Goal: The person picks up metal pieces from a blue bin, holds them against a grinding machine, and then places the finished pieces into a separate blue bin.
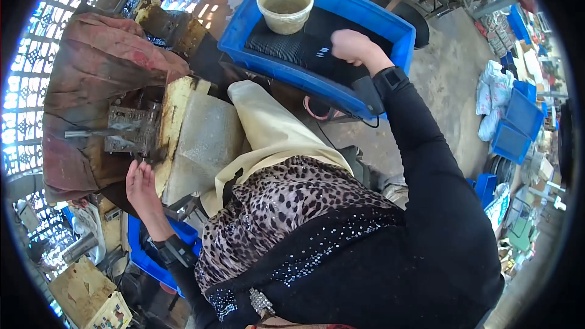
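My left hand [142,187] is beside the metal fixture [131,127] of a machine, fingers stretched up toward its lower edge. I make out nothing held in it. A metal rod [91,134] sticks out of the fixture to the left. My right hand [353,47] is slightly blurred, curled closed above a blue bin [292,75]; whatever may be in its fingers is hidden. Under and beside it, thin dark plates [274,45] stand packed in rows inside the bin. A cream bucket [285,23] with murky contents rests on the plates at the bin's left end.
A dark red cloth [76,94] drapes the machine on the left. Between the fixture and my lap stands a grey sheet guard [204,140]. Another blue bin [143,259] sits below my left forearm. More blue bins [518,122] and white sacks [492,97] lie at far right.
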### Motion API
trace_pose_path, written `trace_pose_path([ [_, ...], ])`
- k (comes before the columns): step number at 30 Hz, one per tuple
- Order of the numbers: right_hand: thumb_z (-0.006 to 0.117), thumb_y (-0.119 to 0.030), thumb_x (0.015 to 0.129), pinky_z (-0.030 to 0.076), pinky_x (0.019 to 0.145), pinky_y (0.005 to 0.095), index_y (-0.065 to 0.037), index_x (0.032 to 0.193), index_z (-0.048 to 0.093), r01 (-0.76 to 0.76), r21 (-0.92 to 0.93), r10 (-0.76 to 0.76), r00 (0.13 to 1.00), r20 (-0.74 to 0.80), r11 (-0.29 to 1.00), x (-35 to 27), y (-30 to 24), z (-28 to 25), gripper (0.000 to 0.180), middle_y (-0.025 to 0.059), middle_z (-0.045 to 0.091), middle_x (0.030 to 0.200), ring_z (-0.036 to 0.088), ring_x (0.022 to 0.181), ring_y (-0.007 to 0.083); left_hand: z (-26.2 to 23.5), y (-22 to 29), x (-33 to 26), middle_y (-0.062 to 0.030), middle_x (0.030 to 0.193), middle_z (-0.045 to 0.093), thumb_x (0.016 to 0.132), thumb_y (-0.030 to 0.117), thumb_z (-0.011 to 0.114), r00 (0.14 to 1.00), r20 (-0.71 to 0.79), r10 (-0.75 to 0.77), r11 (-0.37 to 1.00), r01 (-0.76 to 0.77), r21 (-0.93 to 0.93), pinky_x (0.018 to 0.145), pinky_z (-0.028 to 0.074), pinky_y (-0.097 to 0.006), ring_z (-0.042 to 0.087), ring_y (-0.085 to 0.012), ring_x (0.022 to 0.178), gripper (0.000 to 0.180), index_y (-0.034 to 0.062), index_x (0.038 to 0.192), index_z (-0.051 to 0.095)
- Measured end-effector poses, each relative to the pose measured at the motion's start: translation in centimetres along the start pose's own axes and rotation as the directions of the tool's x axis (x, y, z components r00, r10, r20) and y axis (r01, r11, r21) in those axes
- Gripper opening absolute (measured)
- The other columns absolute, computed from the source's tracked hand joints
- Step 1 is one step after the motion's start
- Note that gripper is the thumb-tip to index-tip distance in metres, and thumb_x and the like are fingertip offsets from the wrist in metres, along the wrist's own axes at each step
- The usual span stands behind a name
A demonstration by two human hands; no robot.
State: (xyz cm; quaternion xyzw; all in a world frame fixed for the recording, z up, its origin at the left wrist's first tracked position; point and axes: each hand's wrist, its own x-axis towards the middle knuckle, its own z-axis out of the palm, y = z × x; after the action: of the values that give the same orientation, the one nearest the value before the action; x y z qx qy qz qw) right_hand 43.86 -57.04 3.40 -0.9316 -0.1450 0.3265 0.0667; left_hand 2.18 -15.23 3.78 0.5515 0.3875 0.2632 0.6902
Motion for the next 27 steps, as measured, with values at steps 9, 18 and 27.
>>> trace_pose_path([
  [9, 0.064, -0.021, 0.063, 0.053, 0.062, 0.0426, -0.013, 0.070, 0.073, 0.039, -0.339, -0.164, 0.923, -0.349, 0.940, 7.9, 9.7, 9.1, 0.014, 0.0133, 0.069, 0.075, 0.068, 0.073, 0.0309, -3.3, -2.5, -0.4, -0.0105, 0.108, 0.064, 0.092, 0.014, 0.064, 0.994, 0.021, 0.106, 0.994, -0.105, -0.022, 0.083, 0.050, -0.027, 0.061, -0.0171, 0.095, 0.036, 0.0016, 0.125, 0.057],
  [18, 0.060, -0.015, 0.072, 0.055, 0.072, 0.0403, -0.010, 0.088, 0.076, -0.145, -0.179, 0.102, 0.968, -0.229, 0.973, 3.8, 8.2, 6.8, 0.023, 0.0119, 0.072, 0.092, 0.070, 0.089, 0.0295, 1.0, -2.4, -1.5, -0.0077, 0.094, 0.063, 0.095, 0.011, 0.059, 0.987, -0.049, 0.153, 0.985, -0.157, -0.077, 0.073, 0.048, -0.024, 0.058, -0.0134, 0.082, 0.020, 0.0020, 0.113, 0.061],
  [27, 0.055, -0.029, 0.085, 0.054, 0.052, 0.0385, 0.003, 0.089, 0.068, 0.271, 0.271, -0.227, 0.956, -0.184, 0.924, -1.1, -2.6, 1.4, 0.034, 0.0176, 0.067, 0.077, 0.066, 0.058, 0.0300, 5.0, -0.5, -2.2, -0.0082, 0.095, 0.066, 0.095, 0.018, 0.059, 0.983, 0.182, 0.001, 1.000, -0.002, 0.005, 0.069, 0.049, -0.023, 0.062, -0.0132, 0.079, 0.021, 0.0049, 0.112, 0.061],
])
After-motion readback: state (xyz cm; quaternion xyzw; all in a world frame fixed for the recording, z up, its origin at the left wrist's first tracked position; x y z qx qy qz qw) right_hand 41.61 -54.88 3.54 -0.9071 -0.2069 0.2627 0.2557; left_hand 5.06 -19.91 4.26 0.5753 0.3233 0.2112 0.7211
